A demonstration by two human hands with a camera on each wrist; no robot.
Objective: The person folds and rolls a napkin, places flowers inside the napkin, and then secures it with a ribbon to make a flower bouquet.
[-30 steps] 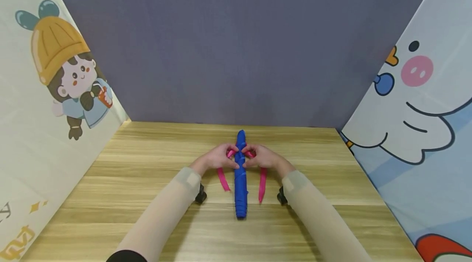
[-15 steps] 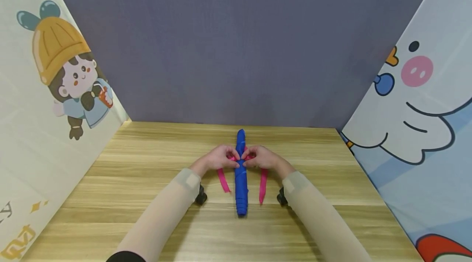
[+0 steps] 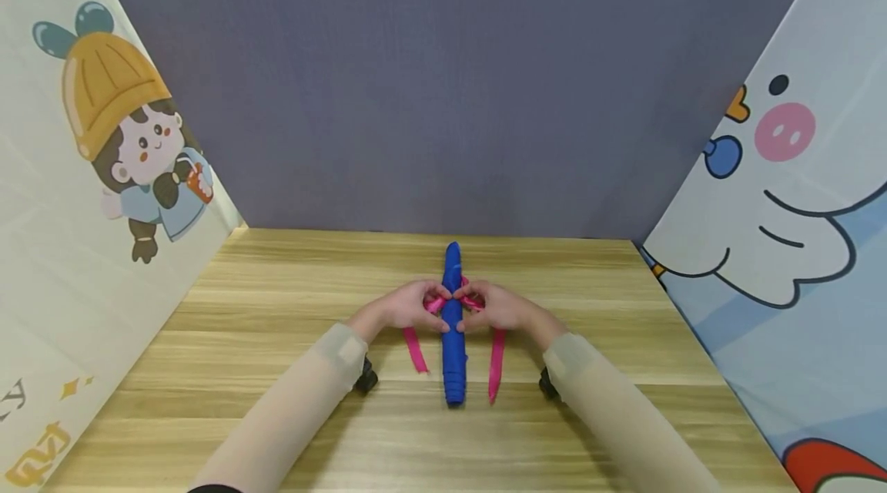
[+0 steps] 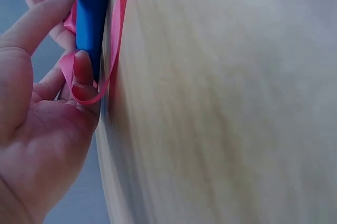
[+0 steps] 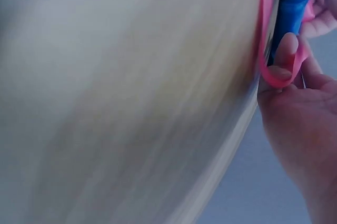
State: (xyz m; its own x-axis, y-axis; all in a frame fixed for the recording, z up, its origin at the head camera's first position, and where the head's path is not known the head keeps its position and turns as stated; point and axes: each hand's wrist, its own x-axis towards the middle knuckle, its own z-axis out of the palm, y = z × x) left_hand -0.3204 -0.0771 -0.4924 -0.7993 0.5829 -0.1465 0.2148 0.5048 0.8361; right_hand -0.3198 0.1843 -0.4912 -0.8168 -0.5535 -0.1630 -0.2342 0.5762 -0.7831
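Observation:
A long blue roll, tapered at its far end, lies upright in the head view between both hands. Pink ribbon shows on either side of it, with a left tail and a longer right tail. My left hand curls its lower fingers round the ribbon, while its thumb touches the roll's side. Mirroring it, the right hand has the ribbon looped over its curled fingers. The index fingertips meet over the roll. Part of the ribbon is hidden by the hands.
The wooden table reaches back to a grey-purple panel. Cartoon-printed sheets flank it, a left sheet and a right sheet. Dark wrist cameras sit under both sleeves.
Both hands have come slightly nearer to the person, and the wrists have spread apart. Thumbs have moved away from the index fingers along the roll. The ribbon tails have slid nearer too.

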